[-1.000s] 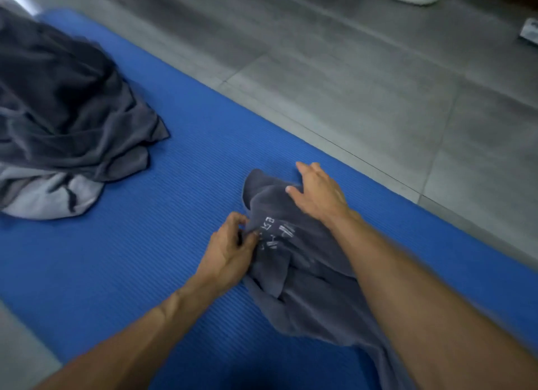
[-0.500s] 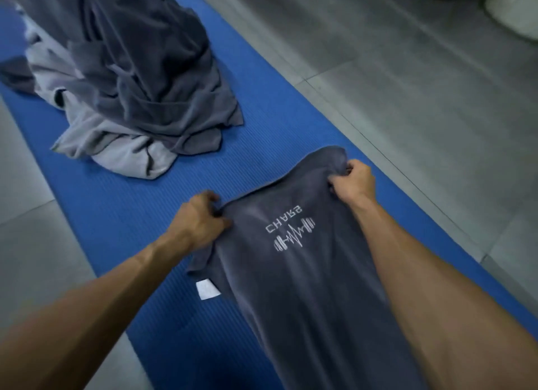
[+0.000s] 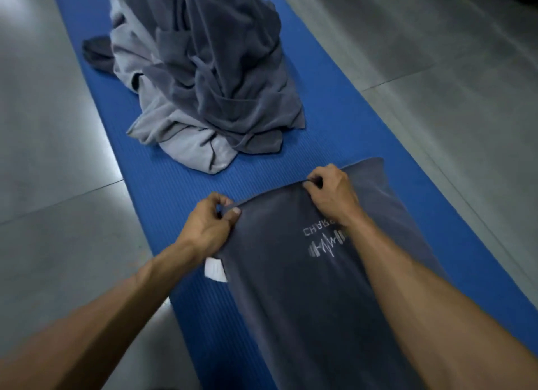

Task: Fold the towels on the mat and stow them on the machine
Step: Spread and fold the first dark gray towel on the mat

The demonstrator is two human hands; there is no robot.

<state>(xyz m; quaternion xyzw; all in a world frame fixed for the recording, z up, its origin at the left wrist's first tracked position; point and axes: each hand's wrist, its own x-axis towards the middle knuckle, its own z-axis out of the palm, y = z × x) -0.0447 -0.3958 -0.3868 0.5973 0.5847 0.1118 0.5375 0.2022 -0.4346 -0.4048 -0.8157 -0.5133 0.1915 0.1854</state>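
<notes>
Flat along the near stretch of the blue mat (image 3: pixel 329 133) lies a dark grey towel (image 3: pixel 294 302), spread lengthwise toward the viewer and lying closer to the mat's right edge than to its left. A white logo (image 3: pixel 324 241), lettering above a barbell-and-pulse mark, sits near its far end, partly hidden under the right wrist. A small white tag (image 3: pixel 215 270) sticks out from the towel's left edge onto the mat.

Both hands grasp the towel's far edge. The left hand (image 3: pixel 208 223) has its fingers (image 3: pixel 222 200) curled and its thumb pinching the cloth at the far left corner. The right hand (image 3: pixel 332 191) pinches the same edge further right with fingers bent; beyond it a lighter-looking part of the towel runs on to the far right corner, close to the mat's right edge.

Further up the mat, well apart from the spread towel, sits a crumpled pile of towels (image 3: pixel 209 78), dark grey ones heaped over pale grey ones, reaching toward the mat's far end. Grey tiled floor (image 3: pixel 436 78) lies on both sides of the mat.
</notes>
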